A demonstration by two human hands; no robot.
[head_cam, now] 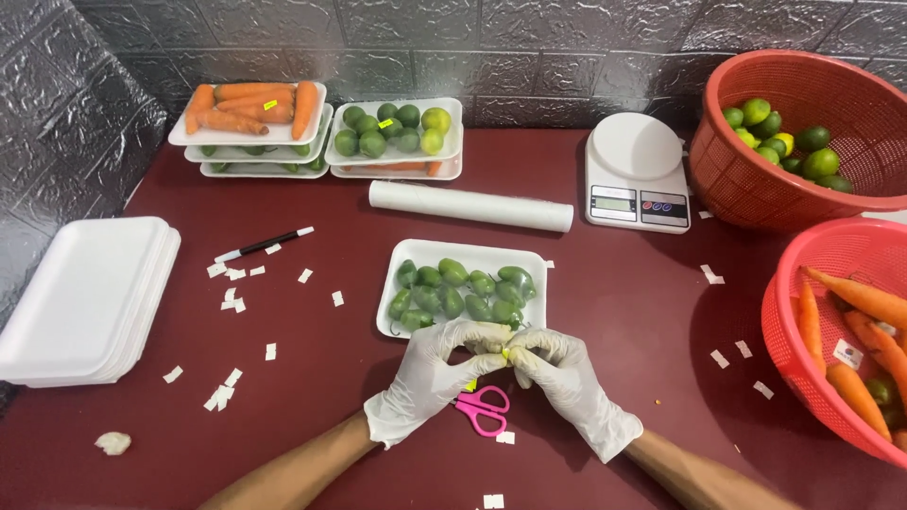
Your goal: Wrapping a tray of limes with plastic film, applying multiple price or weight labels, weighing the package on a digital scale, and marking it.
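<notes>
Pinched between both hands' fingers (499,355), seemingly, sits a small yellow sticker (505,355).

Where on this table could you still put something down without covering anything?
Bare table lies between the tray of green peppers and the carrot basket, bar a few paper scraps. Another patch sits between the roll and the marker. It is crowded around the gloved hands, left hand, right hand, and the scissors.

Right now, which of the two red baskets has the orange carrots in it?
The nearer red basket at the right edge holds the carrots. The farther red basket, beside the white scale, holds only green limes.
</notes>
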